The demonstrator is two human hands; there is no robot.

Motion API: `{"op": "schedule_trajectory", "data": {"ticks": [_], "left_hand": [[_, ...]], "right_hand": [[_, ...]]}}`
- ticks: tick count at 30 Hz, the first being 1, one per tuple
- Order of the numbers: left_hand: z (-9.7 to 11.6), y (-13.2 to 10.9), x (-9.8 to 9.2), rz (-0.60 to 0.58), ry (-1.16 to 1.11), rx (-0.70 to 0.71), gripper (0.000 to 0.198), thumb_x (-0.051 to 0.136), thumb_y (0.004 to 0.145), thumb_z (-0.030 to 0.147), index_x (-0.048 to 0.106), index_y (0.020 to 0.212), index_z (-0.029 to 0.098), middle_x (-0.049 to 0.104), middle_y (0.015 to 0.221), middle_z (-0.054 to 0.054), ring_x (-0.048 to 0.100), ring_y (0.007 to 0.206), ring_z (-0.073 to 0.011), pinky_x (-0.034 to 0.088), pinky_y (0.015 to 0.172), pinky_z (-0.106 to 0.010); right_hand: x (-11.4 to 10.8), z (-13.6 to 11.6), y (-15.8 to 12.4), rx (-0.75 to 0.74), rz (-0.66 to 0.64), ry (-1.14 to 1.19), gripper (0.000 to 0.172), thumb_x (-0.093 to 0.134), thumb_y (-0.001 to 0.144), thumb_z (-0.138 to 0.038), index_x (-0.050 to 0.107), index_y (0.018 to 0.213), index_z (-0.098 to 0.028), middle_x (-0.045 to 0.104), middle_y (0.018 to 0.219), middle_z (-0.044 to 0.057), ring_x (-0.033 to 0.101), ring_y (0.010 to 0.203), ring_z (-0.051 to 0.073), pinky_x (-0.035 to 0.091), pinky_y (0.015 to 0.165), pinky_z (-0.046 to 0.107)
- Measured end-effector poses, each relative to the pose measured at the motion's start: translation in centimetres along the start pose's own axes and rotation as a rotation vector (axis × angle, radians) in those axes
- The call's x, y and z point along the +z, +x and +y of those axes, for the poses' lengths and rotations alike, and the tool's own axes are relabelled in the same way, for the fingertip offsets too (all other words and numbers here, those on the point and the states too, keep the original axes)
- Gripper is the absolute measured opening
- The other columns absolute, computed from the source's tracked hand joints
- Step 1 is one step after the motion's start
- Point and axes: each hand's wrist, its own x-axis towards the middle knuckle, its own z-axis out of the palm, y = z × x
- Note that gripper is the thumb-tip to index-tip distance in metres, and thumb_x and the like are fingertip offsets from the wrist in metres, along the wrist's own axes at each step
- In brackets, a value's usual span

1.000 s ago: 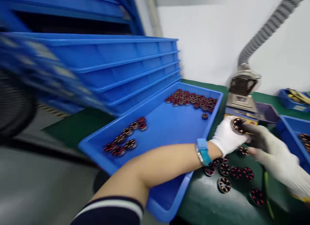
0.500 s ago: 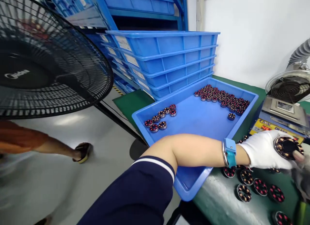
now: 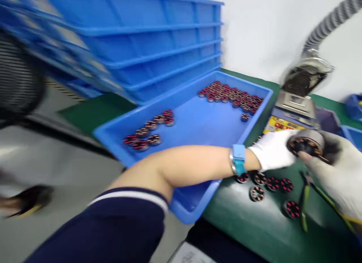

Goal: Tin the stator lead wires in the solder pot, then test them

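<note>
A round motor stator [image 3: 311, 136] with copper windings and a smooth grey rim is held tilted between my two hands above the green bench. My left hand [image 3: 275, 151], in a white glove, is closed round its left side, with the fingertips hidden behind it. From the right, my right hand [image 3: 339, 170], also gloved, closes on it, and a bare thumb tip presses the lower edge. Below lie loose stators [image 3: 257, 194] with red or copper windings. Green-handled pliers [image 3: 304, 202] rest under my right hand.
A shallow blue tray [image 3: 186, 214] holds many stators in two groups. Stacked blue crates [image 3: 158, 44] rise behind it. Beyond my hands stand a device with a yellow panel and red digits [image 3: 279, 125] and a grey hose [image 3: 328, 25]. A fan [image 3: 19, 78] stands left.
The view has swung right and closer to the tray. The stator has tipped so its grey rim shows, and my right hand has come further into view. The pliers now show more fully.
</note>
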Motion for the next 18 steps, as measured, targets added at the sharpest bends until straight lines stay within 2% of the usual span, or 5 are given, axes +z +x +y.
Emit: {"op": "schedule_trajectory", "data": {"ticks": [3, 6, 13, 16, 18], "left_hand": [[0.7, 0.3, -0.5, -0.045, 0.063, -0.126, 0.009, 0.062, 0.074, 0.024, 0.067, 0.075, 0.016, 0.07, 0.075, -0.007, 0.067, 0.075, -0.0242, 0.053, 0.072, -0.035], [1.0, 0.3, -0.8, -0.032, -0.154, -0.241, 0.02, 0.057, 0.076, 0.026, 0.056, 0.059, 0.018, 0.062, 0.055, -0.001, 0.056, 0.052, -0.0135, 0.045, 0.053, -0.025], [0.6, -0.4, -1.5, 0.198, -0.516, -0.179, 0.01, 0.06, 0.071, 0.021, 0.058, 0.061, 0.017, 0.053, 0.05, 0.003, 0.046, 0.038, -0.0086, 0.034, 0.037, -0.022], [-0.5, 0.4, -1.3, 0.385, -0.591, -0.148, 0.029, 0.057, 0.086, 0.043, 0.058, 0.071, 0.019, 0.058, 0.059, 0.002, 0.054, 0.048, -0.0108, 0.044, 0.046, -0.023], [-1.1, 1.0, -1.1, 0.408, -0.598, -0.178, 0.039, 0.052, 0.087, 0.057, 0.059, 0.078, 0.019, 0.063, 0.071, -0.001, 0.06, 0.059, -0.0133, 0.049, 0.053, -0.026]], "right_hand": [[-0.4, -1.2, 0.8, 0.007, 0.106, 0.256, 0.065, 0.071, 0.065, -0.05, 0.06, 0.123, -0.022, 0.07, 0.107, 0.01, 0.069, 0.092, 0.03, 0.056, 0.087, 0.046], [0.1, -0.8, 2.0, -0.054, 0.116, 0.487, 0.063, 0.073, 0.064, -0.045, 0.061, 0.118, -0.016, 0.07, 0.105, 0.01, 0.068, 0.09, 0.027, 0.057, 0.084, 0.043], [0.7, 0.7, 3.6, -0.058, 0.25, 0.695, 0.056, 0.077, 0.063, -0.038, 0.061, 0.111, -0.015, 0.07, 0.101, 0.009, 0.069, 0.086, 0.024, 0.058, 0.081, 0.041], [0.8, 0.5, 3.5, -0.05, 0.21, 0.766, 0.055, 0.078, 0.062, -0.038, 0.061, 0.109, -0.016, 0.071, 0.098, 0.008, 0.069, 0.084, 0.023, 0.06, 0.078, 0.04], [0.8, 0.2, 3.1, -0.066, 0.198, 0.763, 0.056, 0.079, 0.062, -0.038, 0.062, 0.11, -0.016, 0.071, 0.099, 0.008, 0.069, 0.085, 0.023, 0.06, 0.079, 0.04]]}}
